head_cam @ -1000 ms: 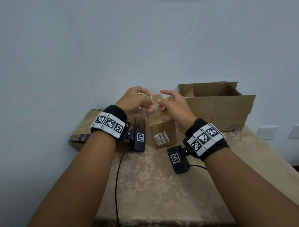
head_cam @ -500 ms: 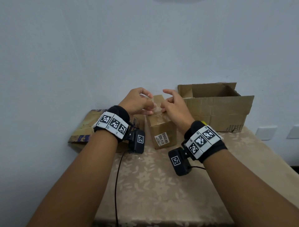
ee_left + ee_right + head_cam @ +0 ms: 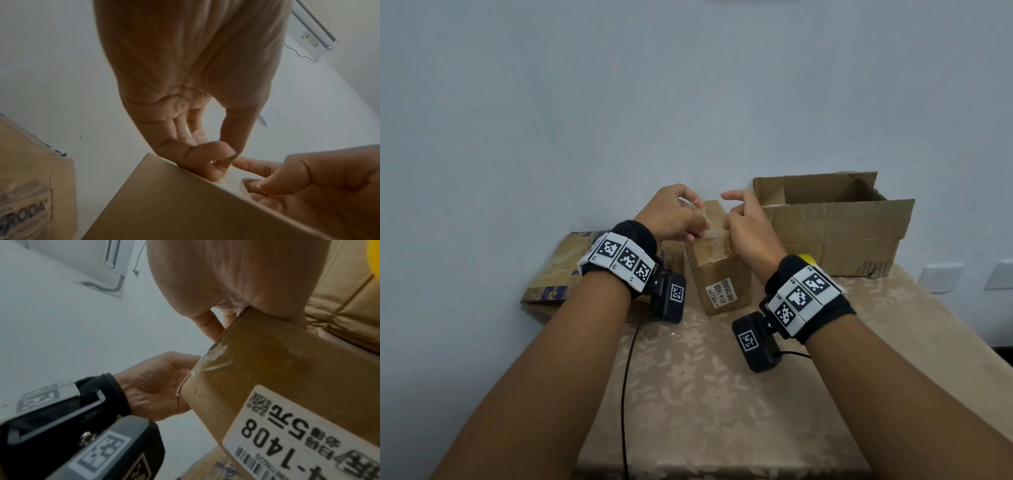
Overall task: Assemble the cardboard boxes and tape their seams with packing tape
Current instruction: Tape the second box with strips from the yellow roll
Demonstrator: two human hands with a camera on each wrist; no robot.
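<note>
Both hands work at the top of a small cardboard box [image 3: 724,270] standing upright on the tabletop [image 3: 709,383]. Left hand [image 3: 671,216] curls its fingers and thumb together on a strip of clear packing tape [image 3: 714,228] above the box's upper edge; the left wrist view shows thumb and fingertip [image 3: 213,152] pinched on the crinkled film right at the cardboard rim. Right hand [image 3: 748,226] sits on the opposite side of the box top, fingers bent down onto the same tape, index finger lifted clear. Holding the strip from both ends appears meant to keep it taut and straight over the top seam while it is pressed down. Tape wrinkles already lie across the near top corner, just above a white label reading 1408. Behind and to the right, well apart from the hands, a larger cardboard box [image 3: 835,226] stands open with its flaps up. Flattened cardboard [image 3: 551,274] lies far left against the wall [image 3: 619,102].
</note>
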